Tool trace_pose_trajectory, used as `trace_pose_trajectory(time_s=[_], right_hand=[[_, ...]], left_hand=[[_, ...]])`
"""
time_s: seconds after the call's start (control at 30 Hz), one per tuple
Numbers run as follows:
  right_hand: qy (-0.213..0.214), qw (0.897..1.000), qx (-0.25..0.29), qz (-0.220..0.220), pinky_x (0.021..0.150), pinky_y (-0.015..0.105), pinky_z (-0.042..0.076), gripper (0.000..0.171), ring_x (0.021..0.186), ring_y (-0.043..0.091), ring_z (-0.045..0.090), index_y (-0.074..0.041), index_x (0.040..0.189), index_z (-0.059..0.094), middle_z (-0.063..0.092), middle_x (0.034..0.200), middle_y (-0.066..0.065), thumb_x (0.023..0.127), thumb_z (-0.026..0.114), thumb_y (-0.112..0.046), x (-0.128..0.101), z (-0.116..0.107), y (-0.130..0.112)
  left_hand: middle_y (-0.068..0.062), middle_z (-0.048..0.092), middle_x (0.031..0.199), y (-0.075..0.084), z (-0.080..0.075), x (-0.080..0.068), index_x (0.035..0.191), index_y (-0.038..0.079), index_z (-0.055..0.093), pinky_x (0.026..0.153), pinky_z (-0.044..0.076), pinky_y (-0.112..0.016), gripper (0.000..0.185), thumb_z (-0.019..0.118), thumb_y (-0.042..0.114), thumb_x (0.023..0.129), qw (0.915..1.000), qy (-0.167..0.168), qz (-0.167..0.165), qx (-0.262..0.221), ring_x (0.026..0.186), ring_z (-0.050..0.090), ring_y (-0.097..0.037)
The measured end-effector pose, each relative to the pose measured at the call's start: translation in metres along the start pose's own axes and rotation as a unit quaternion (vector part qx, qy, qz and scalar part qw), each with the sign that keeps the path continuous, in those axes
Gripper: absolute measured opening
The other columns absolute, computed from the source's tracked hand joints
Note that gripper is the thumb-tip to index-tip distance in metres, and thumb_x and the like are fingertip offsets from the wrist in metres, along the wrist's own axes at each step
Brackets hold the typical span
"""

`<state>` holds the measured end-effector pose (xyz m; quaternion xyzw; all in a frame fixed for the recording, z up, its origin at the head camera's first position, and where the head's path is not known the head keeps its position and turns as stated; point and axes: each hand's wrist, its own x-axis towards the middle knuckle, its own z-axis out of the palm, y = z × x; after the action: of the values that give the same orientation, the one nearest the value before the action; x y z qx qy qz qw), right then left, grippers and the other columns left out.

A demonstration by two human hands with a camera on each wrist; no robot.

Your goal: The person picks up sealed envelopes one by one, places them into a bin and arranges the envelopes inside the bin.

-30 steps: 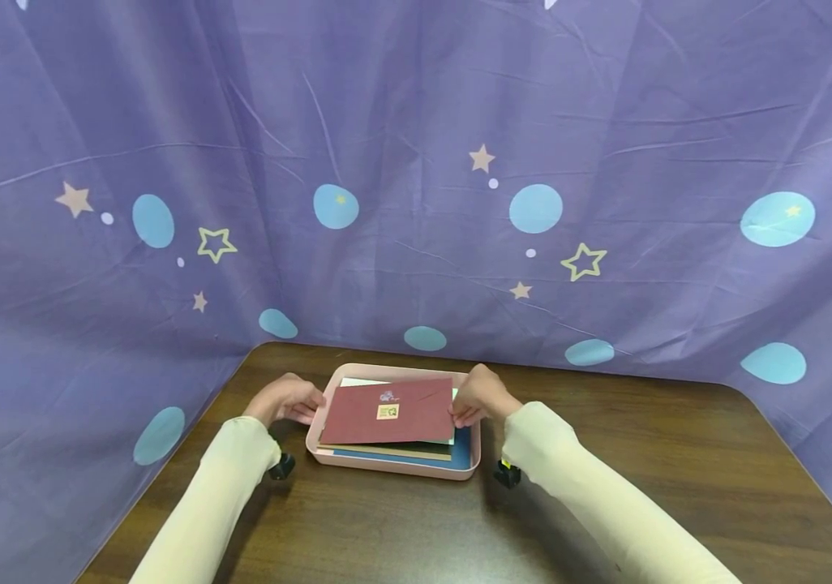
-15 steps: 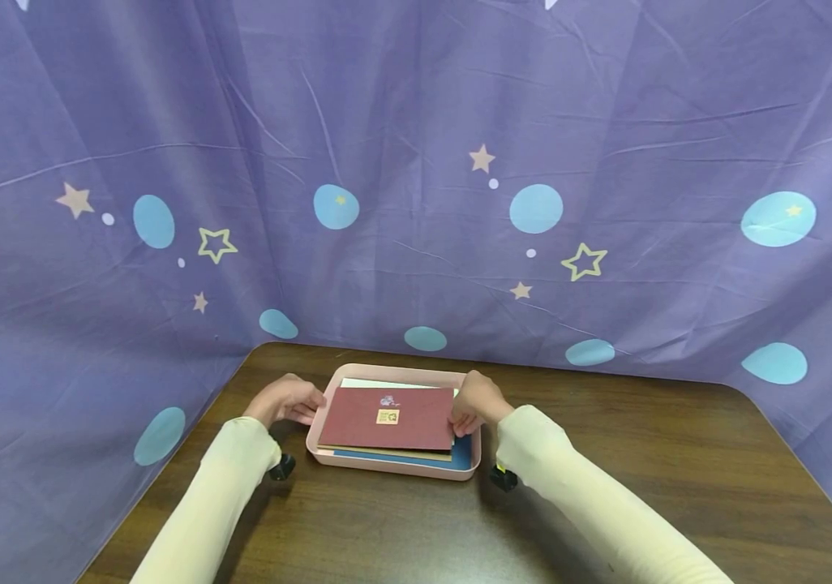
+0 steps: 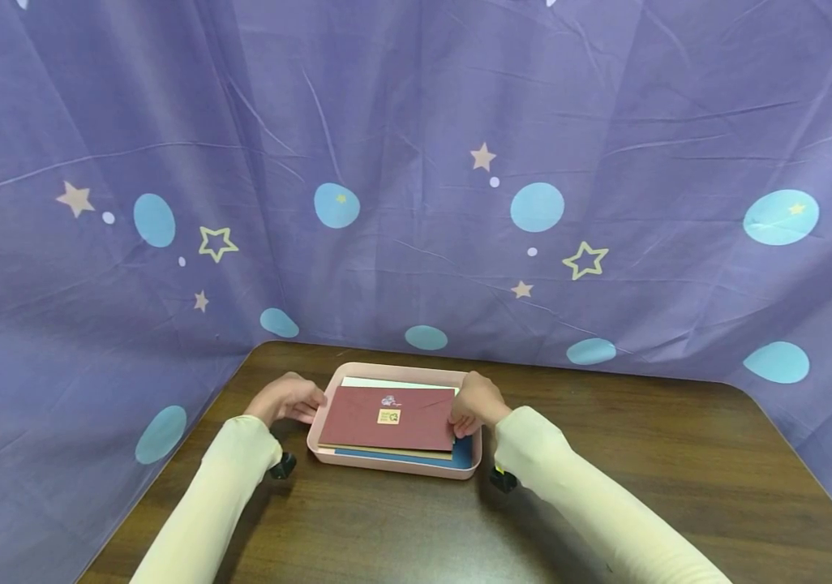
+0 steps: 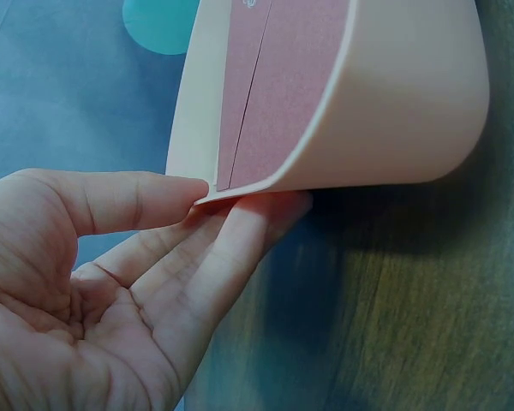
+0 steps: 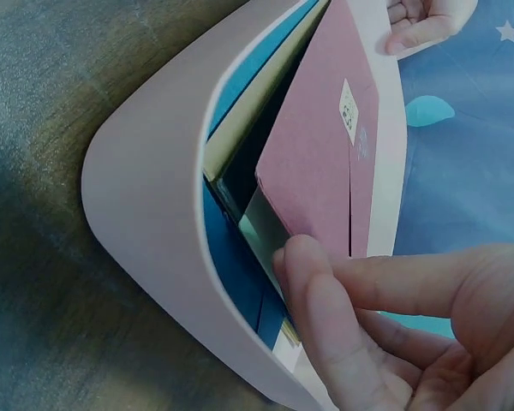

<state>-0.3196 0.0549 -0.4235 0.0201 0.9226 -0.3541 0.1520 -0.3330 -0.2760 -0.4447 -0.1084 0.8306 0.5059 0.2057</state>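
A pink tray (image 3: 328, 454) sits on a dark wooden table (image 3: 606, 503), close to a purple cloth backdrop (image 3: 416, 162) printed with stars and blue dots. In the tray lies a stack of envelopes, and on top of it a dark red envelope (image 3: 387, 418) with a small square sticker on its face; beneath it show a pale green sheet, a tan envelope and a blue envelope (image 3: 416, 459). The right hand (image 3: 478, 403) is at the right end of the tray, its fingers (image 5: 325, 308) curled and pinching the right edge of the red envelope, the thumb above and the fingertips under the edge. The left hand (image 3: 286, 400) is at the left end of the tray: its thumb lies on the rim and its nearly straight fingers (image 4: 231, 248) press under the lip, so it holds the tray lightly at that edge. Both arms wear pale yellow sleeves (image 3: 219, 495)
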Motion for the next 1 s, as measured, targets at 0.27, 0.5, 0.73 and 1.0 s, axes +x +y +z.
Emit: trace_pose_trajectory(time_s=[0.27,0.5,0.73,1.0], right_hand=[[0.005,1.000,-0.005,0.014,0.050,0.027,0.062,0.011,0.050,0.020,0.070,0.003,0.066,0.074,0.071,0.060,0.015,0.077,0.075,0.004,0.0020,0.0002,-0.0017],[0.006,1.000,0.013,0.004,0.050,0.029,0.062,0.010,0.049,0.020,0.069,0.004,0.068,0.068,0.070,0.059,0.015,0.075,0.076,0.005,-0.0009,0.0008,0.0012],[-0.007,0.999,0.033,0.001,0.054,0.031,0.064,0.008,0.054,0.024,0.072,0.005,0.070,0.067,0.071,0.063,0.019,0.075,0.073,0.008,-0.0025,0.0013,0.0044],[-0.005,1.000,0.022,-0.003,0.053,0.030,0.064,0.008,0.056,0.025,0.073,0.006,0.068,0.070,0.072,0.065,0.018,0.076,0.073,0.006,-0.0014,0.0025,0.0051]], left_hand=[[-0.006,0.069,0.080,0.0012,-0.0003,-0.0003,0.098,-0.010,0.064,0.063,0.063,-0.022,0.016,0.059,0.001,0.088,1.0000,-0.001,0.001,0.001,0.063,0.065,-0.010],[-0.006,0.070,0.078,0.0020,-0.0007,-0.0009,0.098,-0.011,0.065,0.061,0.062,-0.021,0.016,0.059,0.001,0.087,1.0000,0.000,0.002,0.000,0.062,0.064,-0.009],[-0.006,0.069,0.077,0.0029,0.0005,-0.0032,0.098,-0.011,0.065,0.061,0.063,-0.022,0.017,0.060,0.001,0.087,1.0000,0.005,0.006,0.001,0.062,0.064,-0.010],[-0.006,0.070,0.077,0.0017,0.0003,-0.0024,0.097,-0.011,0.065,0.061,0.063,-0.022,0.016,0.060,0.000,0.086,1.0000,0.007,0.006,0.000,0.061,0.064,-0.010]])
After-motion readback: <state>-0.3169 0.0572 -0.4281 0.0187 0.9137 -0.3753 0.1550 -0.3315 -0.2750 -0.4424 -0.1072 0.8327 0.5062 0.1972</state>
